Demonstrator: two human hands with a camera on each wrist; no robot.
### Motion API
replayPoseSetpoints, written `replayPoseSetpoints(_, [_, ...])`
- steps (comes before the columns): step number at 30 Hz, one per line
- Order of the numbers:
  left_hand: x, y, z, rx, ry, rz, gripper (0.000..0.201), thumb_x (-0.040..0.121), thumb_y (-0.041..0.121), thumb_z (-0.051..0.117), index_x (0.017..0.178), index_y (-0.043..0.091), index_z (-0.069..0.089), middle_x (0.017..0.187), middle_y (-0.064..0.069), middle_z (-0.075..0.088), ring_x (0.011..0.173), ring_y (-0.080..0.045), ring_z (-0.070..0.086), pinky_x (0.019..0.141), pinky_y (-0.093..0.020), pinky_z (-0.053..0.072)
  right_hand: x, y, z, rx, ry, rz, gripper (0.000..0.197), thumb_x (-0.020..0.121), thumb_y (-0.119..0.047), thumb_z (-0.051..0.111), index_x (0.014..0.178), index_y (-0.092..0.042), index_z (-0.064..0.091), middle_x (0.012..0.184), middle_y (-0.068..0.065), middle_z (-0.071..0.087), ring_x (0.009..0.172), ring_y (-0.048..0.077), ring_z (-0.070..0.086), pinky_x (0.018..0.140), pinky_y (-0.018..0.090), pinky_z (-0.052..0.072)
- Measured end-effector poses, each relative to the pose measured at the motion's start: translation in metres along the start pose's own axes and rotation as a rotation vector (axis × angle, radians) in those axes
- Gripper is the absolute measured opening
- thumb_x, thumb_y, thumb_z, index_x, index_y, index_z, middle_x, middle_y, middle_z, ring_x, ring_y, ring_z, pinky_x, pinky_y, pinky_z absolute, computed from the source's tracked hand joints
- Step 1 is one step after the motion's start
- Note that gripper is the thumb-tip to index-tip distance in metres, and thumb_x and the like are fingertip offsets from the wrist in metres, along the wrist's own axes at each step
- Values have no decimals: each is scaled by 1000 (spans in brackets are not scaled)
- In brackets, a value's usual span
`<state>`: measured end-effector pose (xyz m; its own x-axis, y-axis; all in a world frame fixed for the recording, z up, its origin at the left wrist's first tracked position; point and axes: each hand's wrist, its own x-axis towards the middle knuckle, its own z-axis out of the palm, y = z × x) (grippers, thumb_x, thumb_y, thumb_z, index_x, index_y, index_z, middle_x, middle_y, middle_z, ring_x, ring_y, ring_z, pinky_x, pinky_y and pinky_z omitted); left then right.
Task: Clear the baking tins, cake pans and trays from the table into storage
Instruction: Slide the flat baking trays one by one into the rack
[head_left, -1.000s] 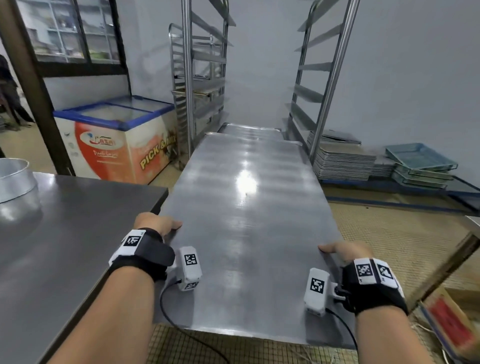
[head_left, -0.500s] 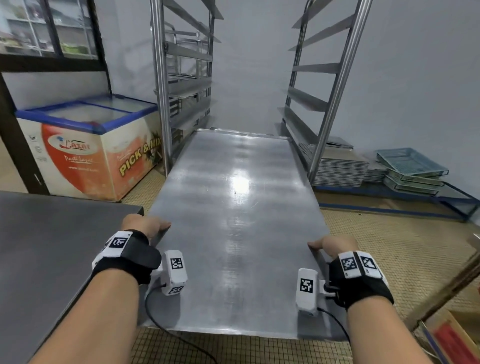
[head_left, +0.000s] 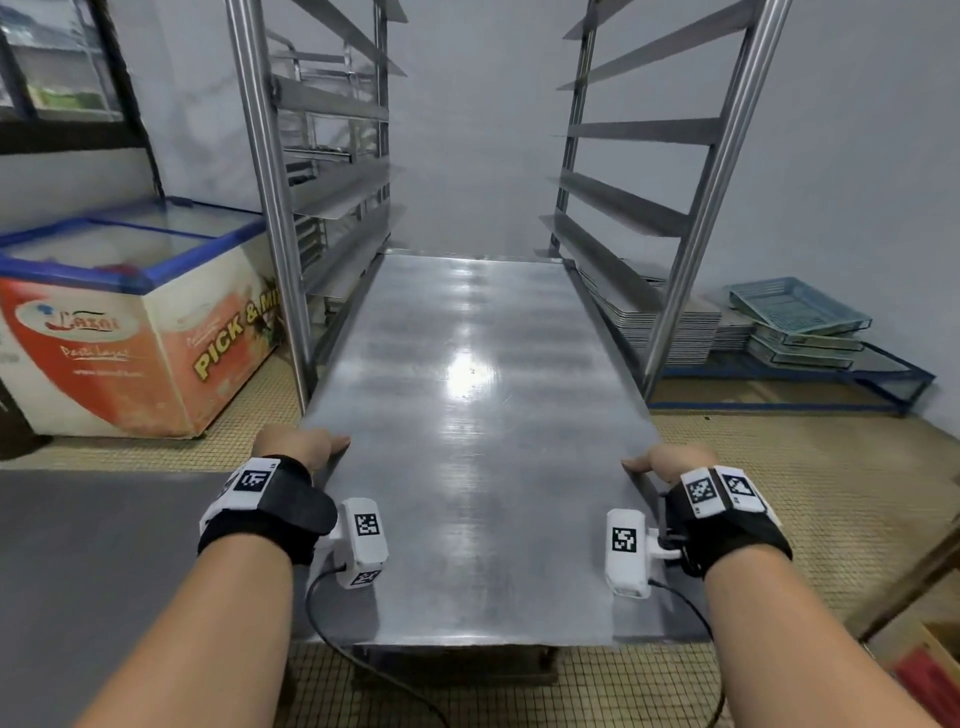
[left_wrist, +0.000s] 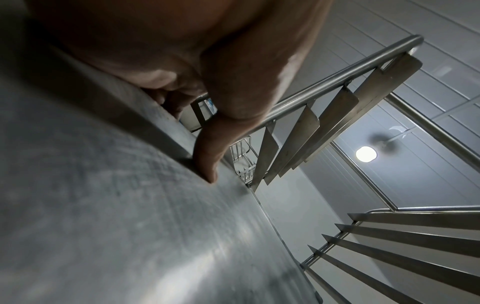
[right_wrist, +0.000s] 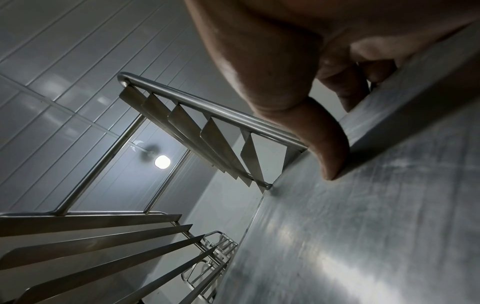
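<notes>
A large flat steel baking tray lies level between my two hands, its far end inside the steel tray rack. My left hand grips the tray's left rim, thumb on top and fingers curled under, as the left wrist view shows at the tray and hand. My right hand grips the right rim the same way; in the right wrist view the thumb of that hand presses on the tray. Rack runners line both sides above the tray.
A chest freezer with a glass lid stands left of the rack. A stack of metal trays and blue mesh trays sit on a low stand to the right. A steel table is at my lower left.
I have moved forward with the tray in both hands; its far end has gone in between the rack's uprights. The table and the round tin on it have dropped away to the left.
</notes>
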<state>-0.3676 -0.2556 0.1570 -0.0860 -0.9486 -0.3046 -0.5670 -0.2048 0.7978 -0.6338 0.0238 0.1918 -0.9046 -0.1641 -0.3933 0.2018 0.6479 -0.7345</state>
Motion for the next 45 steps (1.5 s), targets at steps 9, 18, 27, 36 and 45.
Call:
replayPoseSetpoints(9, [35,40,9,59,-27,-6,70,79,27,83,132,-5,51,128,-21,61,114,-38,59,91,-39,50,16,-41,0,-12,-13,-17,27,85,2,72,105,-3,55,61,4,52,48,17,46,23,11,25])
replayPoseSetpoints(18, [48,80,12,39,-109,-7,55,85,12,76,133,-4,53,109,-13,69,108,-29,60,93,-35,53,50,-80,7,-192,-93,-30,30,80,-19,80,87,1,59,80,14,64,69,27,62,68,37,54])
replayPoseSetpoints(27, [38,98,1,57,-176,0,58,87,15,74,139,1,50,144,-13,50,110,-33,58,99,-34,50,60,-89,0,-2,-206,-30,29,81,-5,75,103,6,60,91,19,69,74,31,71,69,42,58])
replayPoseSetpoints(36, [-3,98,-10,-118,-215,84,99,69,30,89,146,1,36,147,-22,45,131,-40,47,107,-48,42,23,-101,-8,69,-116,-198,79,76,-40,80,138,-2,48,116,11,55,89,30,57,75,37,46])
replayPoseSetpoints(45, [-84,60,-21,40,-362,365,78,70,47,82,133,8,58,131,-10,61,103,-19,52,92,-34,37,-34,-41,4,413,-341,-261,62,37,-33,99,91,-15,74,131,11,62,108,26,64,91,42,56])
